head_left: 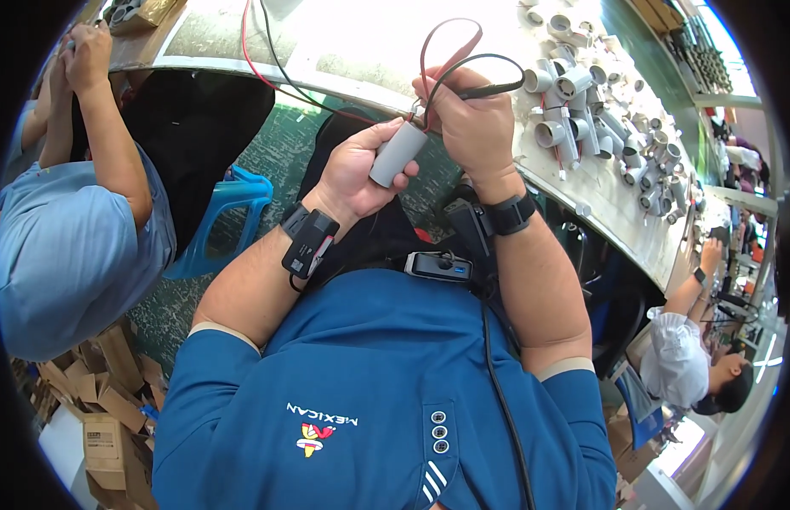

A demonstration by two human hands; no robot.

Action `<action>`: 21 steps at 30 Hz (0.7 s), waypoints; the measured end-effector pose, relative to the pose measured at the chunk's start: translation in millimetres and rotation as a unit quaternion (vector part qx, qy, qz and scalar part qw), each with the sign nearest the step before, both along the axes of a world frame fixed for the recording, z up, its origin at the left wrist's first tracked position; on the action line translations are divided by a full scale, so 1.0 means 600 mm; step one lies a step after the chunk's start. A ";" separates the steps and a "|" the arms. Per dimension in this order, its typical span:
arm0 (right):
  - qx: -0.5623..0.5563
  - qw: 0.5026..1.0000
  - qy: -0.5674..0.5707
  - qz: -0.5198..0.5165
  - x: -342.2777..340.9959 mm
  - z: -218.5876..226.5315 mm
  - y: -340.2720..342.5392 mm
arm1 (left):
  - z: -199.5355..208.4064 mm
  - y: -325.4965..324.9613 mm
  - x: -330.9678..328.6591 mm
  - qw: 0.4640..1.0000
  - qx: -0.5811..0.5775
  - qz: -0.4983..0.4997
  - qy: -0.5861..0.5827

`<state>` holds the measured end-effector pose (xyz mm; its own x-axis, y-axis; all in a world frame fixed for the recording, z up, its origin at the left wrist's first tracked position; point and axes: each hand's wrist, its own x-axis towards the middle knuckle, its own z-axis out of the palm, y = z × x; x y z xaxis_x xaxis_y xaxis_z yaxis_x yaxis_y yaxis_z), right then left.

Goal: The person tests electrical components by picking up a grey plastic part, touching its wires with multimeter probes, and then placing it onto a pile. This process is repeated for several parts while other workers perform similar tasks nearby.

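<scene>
My left hand [358,174] is closed around a grey plastic cylinder [400,155], held tilted just off the table edge. Right above it, my right hand [478,127] is closed on a black pen-like test probe [490,90], its fingertips at the cylinder's upper end. A dark red lead [457,53] and a black lead loop up around these fingers. Short wires show at the cylinder's top, but the exact contact there is hidden by my fingers. Thin red and black wires [280,76] also run from the table's far side toward the cylinder.
Many grey cylinders with wires [574,127] lie heaped on the white table [369,51] at right. A co-worker in light blue [72,238] sits at left beside a blue stool [229,217]. Cardboard boxes [110,450] stand lower left; another person [680,353] works far right.
</scene>
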<state>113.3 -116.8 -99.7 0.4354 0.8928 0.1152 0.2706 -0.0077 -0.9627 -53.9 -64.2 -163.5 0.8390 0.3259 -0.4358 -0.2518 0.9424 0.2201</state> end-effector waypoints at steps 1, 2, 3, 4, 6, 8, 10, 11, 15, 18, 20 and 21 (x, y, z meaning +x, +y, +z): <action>0.000 1.000 0.000 0.000 0.000 -0.001 0.000 | -0.002 0.001 0.000 1.000 0.000 0.000 0.000; 0.001 1.000 0.011 0.000 0.001 -0.003 0.001 | -0.004 0.002 -0.001 1.000 -0.003 -0.002 -0.003; 0.003 1.000 0.023 0.000 0.001 -0.005 0.002 | -0.006 0.003 -0.003 1.000 -0.006 -0.005 -0.007; 0.005 0.999 0.033 0.000 0.001 -0.006 0.002 | -0.007 0.004 -0.003 1.000 -0.008 -0.007 -0.011; 0.006 0.999 0.033 0.001 0.001 -0.006 0.002 | -0.008 0.005 -0.003 1.000 -0.011 -0.007 -0.016; 0.011 0.999 0.032 0.004 0.001 -0.006 0.002 | -0.008 0.006 -0.004 1.000 -0.013 -0.006 -0.026; 0.012 0.999 0.045 0.005 0.000 -0.007 0.001 | -0.009 0.007 -0.006 0.999 -0.019 -0.006 -0.030; 0.016 0.998 0.059 0.006 -0.001 -0.007 0.001 | -0.009 0.007 -0.008 0.999 -0.024 -0.005 -0.033; 0.011 0.999 0.047 0.012 0.001 0.000 -0.003 | -0.005 0.008 -0.008 0.999 -0.026 -0.001 -0.038; 0.005 0.999 0.042 0.011 0.001 -0.002 -0.002 | -0.007 0.007 -0.008 0.999 -0.024 0.001 -0.035; 0.004 0.998 0.055 0.002 0.001 -0.005 0.001 | -0.007 0.009 -0.006 0.999 -0.018 0.000 -0.027; 0.004 0.999 0.054 0.003 0.000 -0.007 0.001 | -0.007 0.008 -0.006 0.999 -0.018 0.001 -0.029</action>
